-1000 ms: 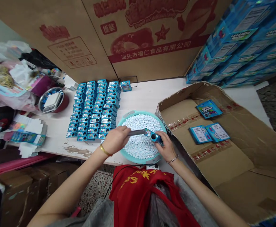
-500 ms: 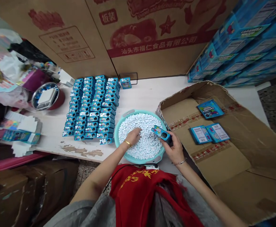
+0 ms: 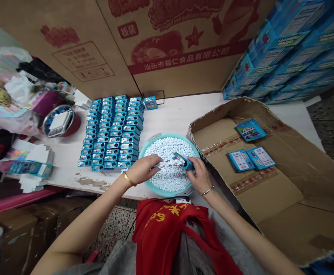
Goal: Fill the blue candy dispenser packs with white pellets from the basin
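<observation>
My left hand [image 3: 146,169] has risen from the teal basin's [image 3: 167,193] white pellets [image 3: 169,182], gripping what looks like a heaped scoop [image 3: 168,163], its load now at the blue box [image 3: 186,163] my right hand [image 3: 200,175] holds over the basin's right side.

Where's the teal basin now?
Centre of the head view: the teal basin is at the table's near edge, between the blue tins left and open carton right.
</observation>
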Motion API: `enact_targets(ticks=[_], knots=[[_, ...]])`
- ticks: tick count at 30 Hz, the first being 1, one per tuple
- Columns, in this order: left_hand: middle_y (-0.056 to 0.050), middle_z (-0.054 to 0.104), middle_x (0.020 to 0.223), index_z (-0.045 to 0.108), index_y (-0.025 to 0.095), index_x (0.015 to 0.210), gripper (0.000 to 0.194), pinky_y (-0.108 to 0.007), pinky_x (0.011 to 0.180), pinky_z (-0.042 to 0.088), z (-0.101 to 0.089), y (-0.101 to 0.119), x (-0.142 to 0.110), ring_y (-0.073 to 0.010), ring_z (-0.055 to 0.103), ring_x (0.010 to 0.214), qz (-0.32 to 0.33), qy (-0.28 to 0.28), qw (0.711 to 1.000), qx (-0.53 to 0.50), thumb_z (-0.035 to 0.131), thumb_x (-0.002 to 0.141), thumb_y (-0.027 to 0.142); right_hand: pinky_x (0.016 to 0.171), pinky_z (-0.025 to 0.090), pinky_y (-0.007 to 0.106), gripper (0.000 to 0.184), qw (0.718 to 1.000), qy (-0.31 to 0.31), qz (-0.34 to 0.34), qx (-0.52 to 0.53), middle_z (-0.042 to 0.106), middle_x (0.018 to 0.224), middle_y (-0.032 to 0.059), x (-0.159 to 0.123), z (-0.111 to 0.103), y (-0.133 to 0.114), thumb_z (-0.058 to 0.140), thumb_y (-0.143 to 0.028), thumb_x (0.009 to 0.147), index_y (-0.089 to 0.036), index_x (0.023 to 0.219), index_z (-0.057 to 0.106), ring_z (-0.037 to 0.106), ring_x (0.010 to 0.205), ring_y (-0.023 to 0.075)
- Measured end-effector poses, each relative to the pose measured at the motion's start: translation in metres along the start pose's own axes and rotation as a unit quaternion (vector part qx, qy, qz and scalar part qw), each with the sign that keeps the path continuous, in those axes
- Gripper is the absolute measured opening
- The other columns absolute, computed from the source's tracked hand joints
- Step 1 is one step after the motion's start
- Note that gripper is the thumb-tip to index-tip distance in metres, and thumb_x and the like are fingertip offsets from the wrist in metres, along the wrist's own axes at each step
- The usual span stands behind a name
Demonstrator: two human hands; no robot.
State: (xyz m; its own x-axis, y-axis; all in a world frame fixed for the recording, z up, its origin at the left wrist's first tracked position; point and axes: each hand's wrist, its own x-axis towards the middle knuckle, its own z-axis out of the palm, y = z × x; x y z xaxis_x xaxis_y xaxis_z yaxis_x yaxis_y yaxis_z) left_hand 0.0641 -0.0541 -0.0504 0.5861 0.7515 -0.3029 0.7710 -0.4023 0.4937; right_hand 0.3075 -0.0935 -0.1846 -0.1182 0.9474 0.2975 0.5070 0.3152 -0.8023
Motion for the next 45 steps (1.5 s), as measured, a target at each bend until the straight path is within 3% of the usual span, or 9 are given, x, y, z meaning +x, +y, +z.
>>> enact_targets(ticks=[4,10,15,21,25,29,33,37,45], knots=[[-0.008,0.061,0.1,0.056,0.016,0.105,0.018,-0.033,0.083,0.047,-0.018,0.037,0.012,-0.0202,0.06,0.092,-0.04,-0.065,0.989,0.125,0.046,0.09,0.018,0.103,0.041,0.052,0.046,1.0,-0.014,-0.023,-0.006,0.058,0.114,0.0116,-0.001,0.005,-0.002,0.047,-0.013,0.079,-0.022,0.124,0.05,0.054,0.111,0.0278],[-0.01,0.06,0.087,0.058,0.015,0.092,0.021,-0.033,0.073,0.048,-0.024,0.084,0.018,-0.0214,0.058,0.085,-0.052,-0.051,0.975,0.208,0.037,0.093,0.012,0.107,0.036,0.055,0.046,1.0,-0.016,-0.021,0.002,0.058,0.115,0.0114,-0.006,0.01,-0.001,0.045,-0.013,0.08,-0.022,0.125,0.049,0.054,0.112,0.0271],[-0.008,0.059,0.091,0.058,0.017,0.098,0.018,-0.031,0.071,0.046,-0.02,0.049,0.004,-0.0215,0.057,0.088,-0.076,-0.021,0.963,0.26,0.041,0.092,0.014,0.107,0.037,0.053,0.044,1.0,0.001,-0.006,0.016,0.059,0.114,0.0104,-0.007,0.006,0.002,0.046,-0.014,0.081,-0.023,0.123,0.049,0.055,0.111,0.0262],[-0.009,0.06,0.099,0.057,0.017,0.096,0.021,-0.033,0.081,0.046,0.058,-0.051,0.002,-0.0219,0.058,0.096,-0.192,-0.049,0.97,0.139,0.043,0.087,0.006,0.097,0.046,0.047,0.037,0.998,0.016,0.052,0.029,0.059,0.114,0.0111,-0.005,-0.009,0.004,0.049,-0.021,0.082,-0.023,0.119,0.052,0.055,0.11,0.0268],[-0.009,0.061,0.109,0.056,0.018,0.103,0.021,-0.033,0.089,0.045,0.12,-0.058,0.036,-0.0214,0.057,0.101,-0.158,-0.017,0.987,0.002,0.047,0.086,0.01,0.095,0.046,0.044,0.033,0.996,0.03,0.085,0.026,0.061,0.111,0.0107,-0.002,-0.017,0.001,0.053,-0.028,0.085,-0.022,0.117,0.053,0.057,0.106,0.0259],[-0.008,0.06,0.115,0.052,0.017,0.115,0.03,-0.031,0.093,0.044,0.143,-0.05,0.055,-0.0195,0.057,0.104,-0.133,0.009,0.99,-0.047,0.05,0.085,0.014,0.091,0.047,0.041,0.036,0.99,0.051,0.129,0.029,0.062,0.107,0.0098,-0.002,-0.02,-0.001,0.059,-0.038,0.084,-0.021,0.115,0.053,0.059,0.101,0.0245],[-0.006,0.062,0.099,0.055,0.016,0.11,0.027,-0.031,0.081,0.046,0.125,-0.057,0.035,-0.0187,0.058,0.086,-0.094,0.049,0.984,-0.141,0.056,0.084,0.023,0.087,0.048,0.04,0.039,0.986,0.067,0.149,0.032,0.064,0.103,0.0087,-0.003,-0.02,-0.001,0.062,-0.041,0.082,-0.02,0.113,0.054,0.06,0.096,0.0238],[-0.006,0.061,0.096,0.055,0.016,0.108,0.025,-0.03,0.077,0.046,0.08,-0.052,0.003,-0.0169,0.056,0.082,-0.039,0.072,0.985,-0.152,0.056,0.086,0.028,0.087,0.049,0.04,0.034,0.992,0.065,0.112,0.011,0.063,0.104,0.0094,-0.003,-0.016,0.0,0.059,-0.035,0.083,-0.02,0.113,0.054,0.06,0.097,0.0242],[-0.009,0.062,0.102,0.055,0.014,0.107,0.02,-0.031,0.08,0.048,-0.008,0.016,-0.001,-0.0192,0.059,0.091,-0.013,-0.022,0.999,0.043,0.051,0.089,0.021,0.098,0.045,0.048,0.04,1.0,0.004,-0.005,-0.003,0.059,0.113,0.0121,0.0,0.004,-0.005,0.046,-0.013,0.08,-0.019,0.12,0.051,0.054,0.109,0.0269]])
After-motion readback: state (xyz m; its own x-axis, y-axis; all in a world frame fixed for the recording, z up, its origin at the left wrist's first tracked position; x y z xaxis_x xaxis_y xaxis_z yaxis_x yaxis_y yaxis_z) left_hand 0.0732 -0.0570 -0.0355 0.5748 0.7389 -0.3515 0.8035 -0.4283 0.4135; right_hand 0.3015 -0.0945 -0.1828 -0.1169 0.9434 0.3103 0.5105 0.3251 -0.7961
